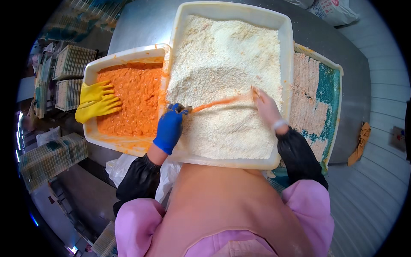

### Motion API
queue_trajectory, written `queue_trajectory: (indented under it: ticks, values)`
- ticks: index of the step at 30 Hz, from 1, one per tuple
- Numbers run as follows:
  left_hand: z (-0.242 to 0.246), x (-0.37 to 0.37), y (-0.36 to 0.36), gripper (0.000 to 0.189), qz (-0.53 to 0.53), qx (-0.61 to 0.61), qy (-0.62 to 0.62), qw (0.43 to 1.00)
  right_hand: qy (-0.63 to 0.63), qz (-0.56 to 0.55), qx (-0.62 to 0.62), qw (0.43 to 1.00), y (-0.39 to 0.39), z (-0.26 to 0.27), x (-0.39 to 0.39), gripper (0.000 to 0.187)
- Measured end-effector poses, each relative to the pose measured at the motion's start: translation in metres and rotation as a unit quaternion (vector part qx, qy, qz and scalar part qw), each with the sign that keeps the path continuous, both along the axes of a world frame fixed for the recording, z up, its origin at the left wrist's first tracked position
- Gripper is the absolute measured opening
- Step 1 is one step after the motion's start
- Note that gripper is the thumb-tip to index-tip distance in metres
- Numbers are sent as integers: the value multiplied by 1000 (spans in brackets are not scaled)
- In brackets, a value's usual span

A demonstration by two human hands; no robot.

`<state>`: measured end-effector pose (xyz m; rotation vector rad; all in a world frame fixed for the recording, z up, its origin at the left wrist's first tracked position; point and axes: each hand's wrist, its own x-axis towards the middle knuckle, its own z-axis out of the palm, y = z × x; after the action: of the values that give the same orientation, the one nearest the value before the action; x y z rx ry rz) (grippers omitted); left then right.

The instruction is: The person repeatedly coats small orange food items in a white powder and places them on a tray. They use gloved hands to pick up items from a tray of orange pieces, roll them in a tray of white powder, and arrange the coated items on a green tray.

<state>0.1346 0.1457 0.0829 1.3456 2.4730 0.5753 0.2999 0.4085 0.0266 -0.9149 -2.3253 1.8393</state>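
My left hand (170, 128), in a blue glove, is closed on one end of a long orange marinated strip (218, 102). The strip stretches over white breadcrumbs (221, 128) in a large white plastic tub (285, 64). At its other end is my right hand (266, 106), in a thin pale glove, slightly blurred; its fingertips seem to pinch the strip. Left of the crumbs, a smaller white tub (91, 128) holds orange marinated pieces (131, 99). To the right, crumb-coated strips (306, 93) lie in rows on a teal mesh-lined tray (337, 93).
Yellow rubber gloves (96, 101) hang over the left tub's edge. The tubs stand on a steel table (350, 80). Stacked trays (53, 157) stand at the left, and a white sack (334, 11) lies beyond the table. Brown material (359, 144) is near the right edge.
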Motion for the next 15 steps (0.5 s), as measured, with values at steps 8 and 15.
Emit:
queue_trajectory:
  ticks: [8,15]
  values:
    - [6,-37,-18,14,79,74,129,986,63,221,254,939,-82,-3,-56,48]
    - [-60,-99,-79,26,124,-114,296,940,-36,137,51,989,12,20,17,31]
